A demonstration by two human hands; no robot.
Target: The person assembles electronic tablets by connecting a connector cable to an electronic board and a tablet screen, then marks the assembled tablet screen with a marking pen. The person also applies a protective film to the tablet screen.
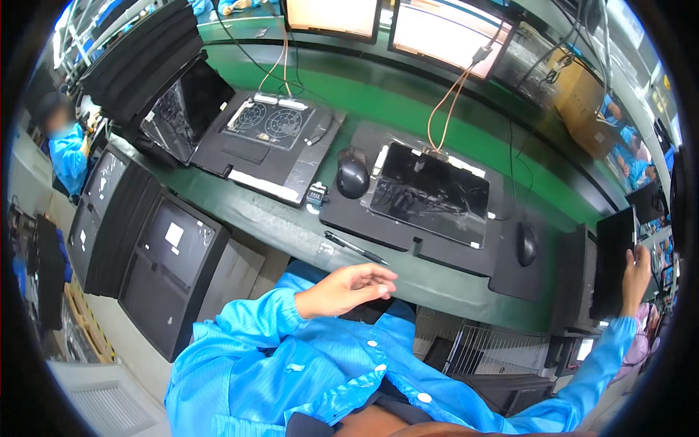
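Panel [614,255], dark & flat, is at the far R end of the bench [437,284], tilted up; R hand [636,280] is clamped on its outer edge, arm stretched out. Hands well apart. L hand [348,289] hangs over the near bench edge, fingers loosely bent, nothing visible in it; nearest thing is a black pen [357,247] just beyond, on the bench.

Mid-bench: black mat [386,229] w/ glossy screen [429,193] lying flat, white strips along its top, cable running up from there. Black mouse [353,173] beside it on L, 2nd mouse [526,244] on R.

Further L: another mat [244,151] w/ clear plate [268,120] showing 2 round patterns; next to it a tilted shiny screen [188,109] near a stack of black trays [145,58]. Black bin [171,269] w/ white label, L of bench.

Back: 2 lit monitors [448,33], cardboard box [579,91] toward R. Co-worker [69,156] in blue, far L.
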